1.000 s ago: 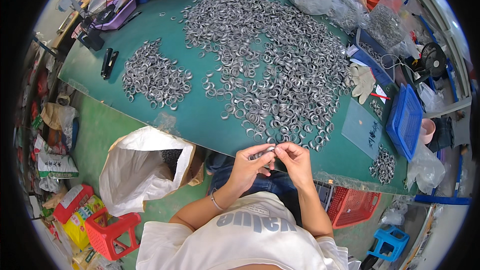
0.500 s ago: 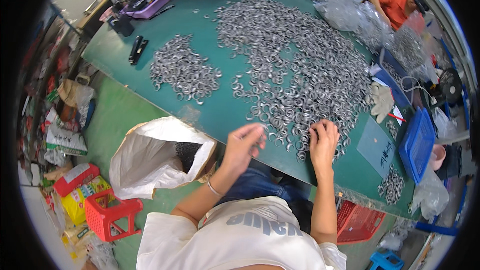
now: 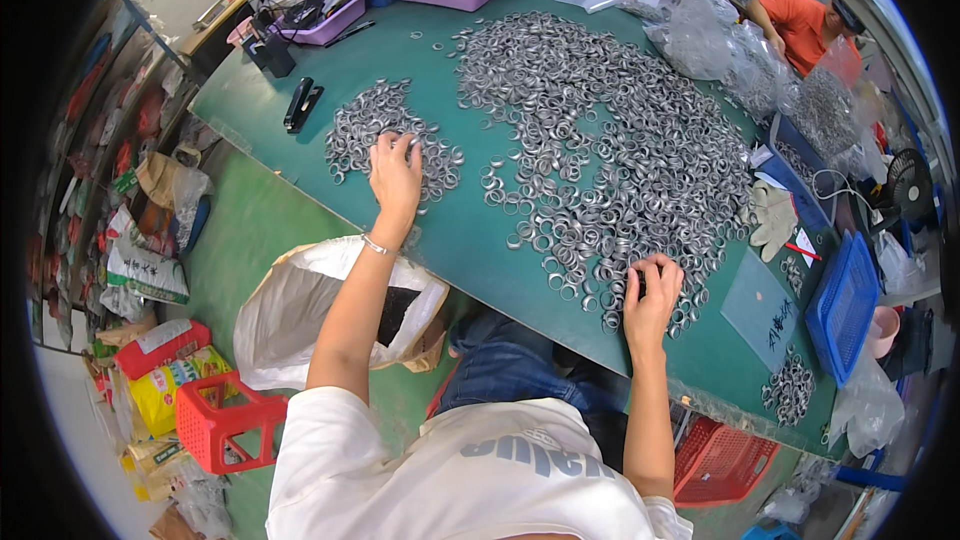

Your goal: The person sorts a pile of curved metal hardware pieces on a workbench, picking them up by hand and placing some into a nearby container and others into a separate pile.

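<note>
The left hand [image 3: 396,176] is at the smaller pile of grey rings [image 3: 368,118] on the green surface [image 3: 450,252], fingers curled (a black stapler [image 3: 302,105] lies left of that pile). The right hand [image 3: 652,296] bends its fingers into the near edge of the larger pile [image 3: 640,160]. Whether either grips a ring, I cannot tell.

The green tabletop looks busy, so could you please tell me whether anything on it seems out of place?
Slightly: a couple of stray rings lie apart from the small pile and the large pile, and a pale glove lies at the latter's right edge, where it seems misplaced.
</note>
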